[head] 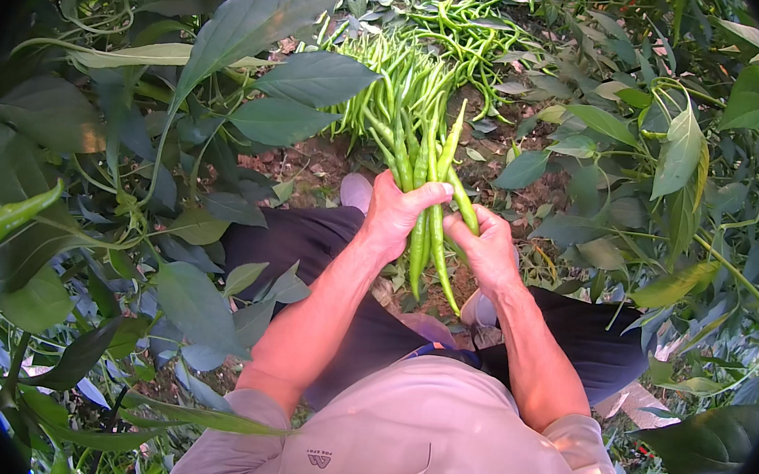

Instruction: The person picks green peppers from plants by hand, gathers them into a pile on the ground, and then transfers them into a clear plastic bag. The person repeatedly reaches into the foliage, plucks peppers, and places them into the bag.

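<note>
My left hand is closed around a bunch of long green chilli peppers, its thumb lying across the front. Several peppers point upward out of the fist, while others hang below it with their tips down. Close beside it, my right hand pinches a single green pepper between thumb and fingers. That pepper slants up towards the bunch, partly behind it. Just beyond my hands, a pile of peppers lined up side by side lies on the ground.
A looser heap of green peppers lies behind the lined-up pile, on brown soil with fallen leaves. Leafy pepper plants crowd in from the left and right. One pepper hangs at the far left. My shoes and bent legs frame the ground below my hands.
</note>
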### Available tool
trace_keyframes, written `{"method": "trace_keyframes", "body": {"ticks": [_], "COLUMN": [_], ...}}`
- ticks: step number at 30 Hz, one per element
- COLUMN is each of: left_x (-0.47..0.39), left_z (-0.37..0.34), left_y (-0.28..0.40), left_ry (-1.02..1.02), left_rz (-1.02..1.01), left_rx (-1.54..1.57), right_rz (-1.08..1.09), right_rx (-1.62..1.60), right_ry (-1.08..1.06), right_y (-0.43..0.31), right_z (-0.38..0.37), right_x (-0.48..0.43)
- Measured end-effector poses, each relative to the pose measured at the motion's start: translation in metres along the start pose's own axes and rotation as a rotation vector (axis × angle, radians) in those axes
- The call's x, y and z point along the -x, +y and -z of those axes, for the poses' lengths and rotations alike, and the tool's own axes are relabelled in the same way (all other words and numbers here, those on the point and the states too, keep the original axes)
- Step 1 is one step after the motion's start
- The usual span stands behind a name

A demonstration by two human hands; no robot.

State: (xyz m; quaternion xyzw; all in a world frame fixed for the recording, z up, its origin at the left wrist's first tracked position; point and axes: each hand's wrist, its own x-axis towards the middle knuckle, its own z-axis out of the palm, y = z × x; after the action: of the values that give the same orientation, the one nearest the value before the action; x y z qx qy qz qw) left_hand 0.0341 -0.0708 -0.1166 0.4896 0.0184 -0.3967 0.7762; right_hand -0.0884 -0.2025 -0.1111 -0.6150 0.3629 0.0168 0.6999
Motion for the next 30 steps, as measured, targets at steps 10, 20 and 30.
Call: {"method": "trace_keyframes", "body": {"ticks": [10, 20, 30], "left_x": [0.004, 0.0, -0.008], "left_z": [-0.015, -0.007, -0.001], "left_y": [-0.004, -0.01, -0.015], "left_ry": [-0.207, -0.108, 0.094], "left_rz": [-0.06, 0.146, 0.126], "left_rx": [-0.006, 0.085, 0.09], "right_rz": [0.114, -0.103, -0.221], "right_rx": [-0.124, -0.268, -0.543], "right_ry": [0.116, -0.132, -0.081], "right_y": [-0.045, -0.038, -0.032], "right_z": [0.0, 0.012, 0.016], "right_x": [-0.017, -0.028, -0.031]}}
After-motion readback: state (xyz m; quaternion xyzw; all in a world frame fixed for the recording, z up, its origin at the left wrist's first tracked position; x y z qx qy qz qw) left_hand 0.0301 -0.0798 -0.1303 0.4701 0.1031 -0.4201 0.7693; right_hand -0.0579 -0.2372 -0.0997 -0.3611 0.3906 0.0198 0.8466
